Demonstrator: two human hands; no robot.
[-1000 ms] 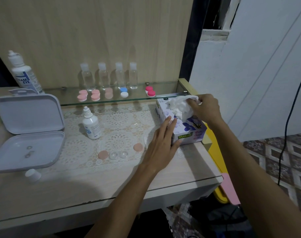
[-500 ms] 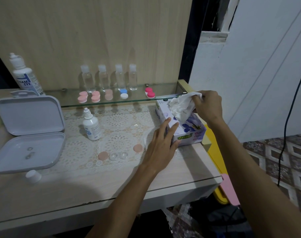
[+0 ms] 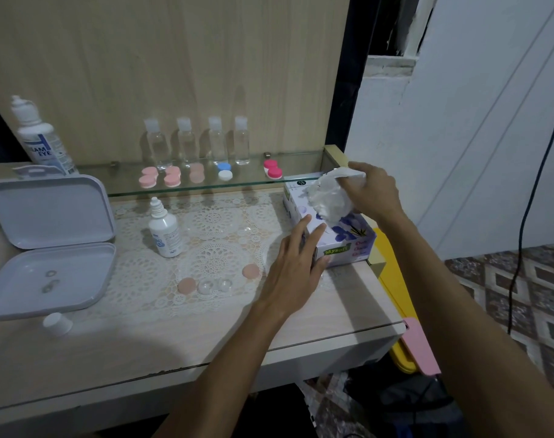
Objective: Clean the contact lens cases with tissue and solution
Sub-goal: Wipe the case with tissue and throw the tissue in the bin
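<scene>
Two hands share this: my right hand (image 3: 372,192) pinches the crumpled white tissue (image 3: 327,197) above the flowered cardboard tissue box (image 3: 348,240), my flat left hand (image 3: 296,263) steadying it, yet a hard tug could tear it.

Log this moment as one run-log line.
step: pulling tissue | right hand: pinches tissue | left hand: steadies tissue box | open lens case: untouched

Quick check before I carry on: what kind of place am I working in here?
Probably a home vanity or dressing desk used for contact lens care: a wooden desk with a lace mat, a glass shelf of small clear bottles and lens cases, and a patterned tile floor alongside.
</scene>
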